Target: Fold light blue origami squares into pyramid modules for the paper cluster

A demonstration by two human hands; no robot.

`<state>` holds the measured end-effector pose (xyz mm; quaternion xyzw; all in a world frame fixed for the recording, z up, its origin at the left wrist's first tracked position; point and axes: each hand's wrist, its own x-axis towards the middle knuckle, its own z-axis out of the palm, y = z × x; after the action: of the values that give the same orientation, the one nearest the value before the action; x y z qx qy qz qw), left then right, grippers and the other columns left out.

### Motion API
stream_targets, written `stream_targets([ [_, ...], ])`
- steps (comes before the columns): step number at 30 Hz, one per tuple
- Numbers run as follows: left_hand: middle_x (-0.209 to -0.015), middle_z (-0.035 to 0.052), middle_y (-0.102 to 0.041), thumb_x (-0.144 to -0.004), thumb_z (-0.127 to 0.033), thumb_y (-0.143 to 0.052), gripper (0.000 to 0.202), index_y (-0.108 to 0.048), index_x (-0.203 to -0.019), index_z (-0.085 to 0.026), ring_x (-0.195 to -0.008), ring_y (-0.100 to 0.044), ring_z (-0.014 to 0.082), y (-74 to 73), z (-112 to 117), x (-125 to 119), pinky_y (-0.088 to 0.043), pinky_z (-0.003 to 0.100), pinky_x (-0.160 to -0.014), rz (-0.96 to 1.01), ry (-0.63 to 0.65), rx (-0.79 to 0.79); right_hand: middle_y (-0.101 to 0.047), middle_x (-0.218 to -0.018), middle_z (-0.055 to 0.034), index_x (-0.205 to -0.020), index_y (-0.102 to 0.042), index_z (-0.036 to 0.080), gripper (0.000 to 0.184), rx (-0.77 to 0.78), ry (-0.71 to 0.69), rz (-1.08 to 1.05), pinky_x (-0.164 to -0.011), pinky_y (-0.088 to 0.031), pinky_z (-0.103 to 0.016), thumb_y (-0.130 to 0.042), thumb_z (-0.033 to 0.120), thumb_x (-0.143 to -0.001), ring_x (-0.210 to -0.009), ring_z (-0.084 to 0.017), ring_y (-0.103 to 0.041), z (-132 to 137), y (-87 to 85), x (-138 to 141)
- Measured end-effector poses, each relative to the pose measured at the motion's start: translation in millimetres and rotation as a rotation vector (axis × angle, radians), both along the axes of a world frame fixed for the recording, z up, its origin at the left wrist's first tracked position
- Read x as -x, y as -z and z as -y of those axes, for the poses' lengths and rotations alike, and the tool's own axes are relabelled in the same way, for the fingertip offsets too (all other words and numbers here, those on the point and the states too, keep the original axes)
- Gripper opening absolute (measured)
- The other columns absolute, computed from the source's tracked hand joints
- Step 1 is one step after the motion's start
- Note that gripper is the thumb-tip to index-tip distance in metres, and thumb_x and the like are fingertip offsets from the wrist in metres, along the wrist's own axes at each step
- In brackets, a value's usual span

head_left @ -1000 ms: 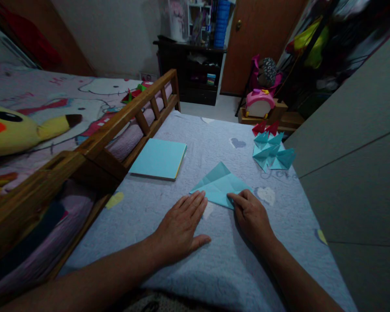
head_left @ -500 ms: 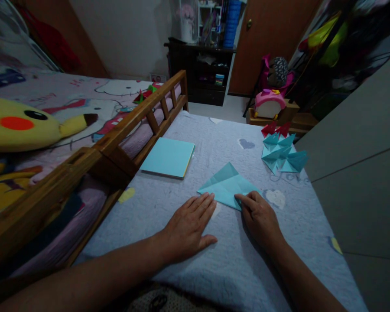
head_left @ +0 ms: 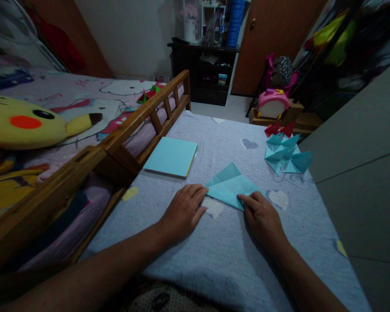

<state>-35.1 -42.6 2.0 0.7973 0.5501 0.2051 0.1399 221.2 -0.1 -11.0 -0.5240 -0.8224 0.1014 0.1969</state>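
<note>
Between the narrowly parted left grip (head_left: 183, 211) and the curled right grip (head_left: 264, 218), a folded light-blue paper (head_left: 229, 185) is touched by both; whether it is pinched by the right cannot be told.

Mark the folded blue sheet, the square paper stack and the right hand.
Folded blue sheet (head_left: 230, 186), head view: middle of its creased face.
Square paper stack (head_left: 171, 157), head view: its top face.
Right hand (head_left: 264, 216), head view: back of the hand.

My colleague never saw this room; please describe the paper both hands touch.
Right of the wooden rail lies blue cloth. There, left hand and right hand touch the creased turquoise sheet: flat, triangular, unlike the square stack and the spiky folded papers.
</note>
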Motion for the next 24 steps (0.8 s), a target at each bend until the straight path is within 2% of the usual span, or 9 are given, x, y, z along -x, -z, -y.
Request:
stream_targets([
  [3,-0.114,0.0084,-0.059,-0.091,-0.014,-0.057,0.028,-0.057,-0.118,-0.02,-0.111,-0.056,0.0256,-1.2,-12.2,2.1,-0.049,0.045,-0.1,0.101,-0.108,0.02,-0.061,-0.084,-0.0066,-0.112,-0.076,0.017,0.037,0.006,-0.001,-0.001,-0.07,-0.046,-0.03,-0.045,0.014,-0.092,-0.075,-0.019,-0.06,0.2,0.2,-0.3],
  [10,-0.102,0.0053,-0.057,-0.093,-0.012,-0.056,0.008,-0.06,-0.094,-0.019,-0.101,-0.055,0.0236,-3.0,-27.6,-0.9,-0.049,0.041,-0.093,0.027,-0.171,0.061,-0.06,-0.083,-0.0067,-0.111,-0.076,0.017,0.037,-0.007,-0.008,-0.013,-0.07,-0.046,-0.03,-0.044,0.015,-0.093,-0.075,-0.02,-0.06,-0.1,2.8,-1.2],
  [24,-0.104,0.0076,-0.057,-0.099,-0.018,-0.05,0.011,-0.061,-0.095,-0.018,-0.1,-0.052,0.0249,0.8,-31.6,-4.8,-0.048,0.04,-0.091,-0.219,-0.184,0.062,-0.06,-0.083,-0.0067,-0.111,-0.076,0.017,0.037,0.008,-0.001,-0.008,-0.071,-0.046,-0.031,-0.043,0.015,-0.093,-0.075,-0.02,-0.06,0.6,0.3,-0.3],
])
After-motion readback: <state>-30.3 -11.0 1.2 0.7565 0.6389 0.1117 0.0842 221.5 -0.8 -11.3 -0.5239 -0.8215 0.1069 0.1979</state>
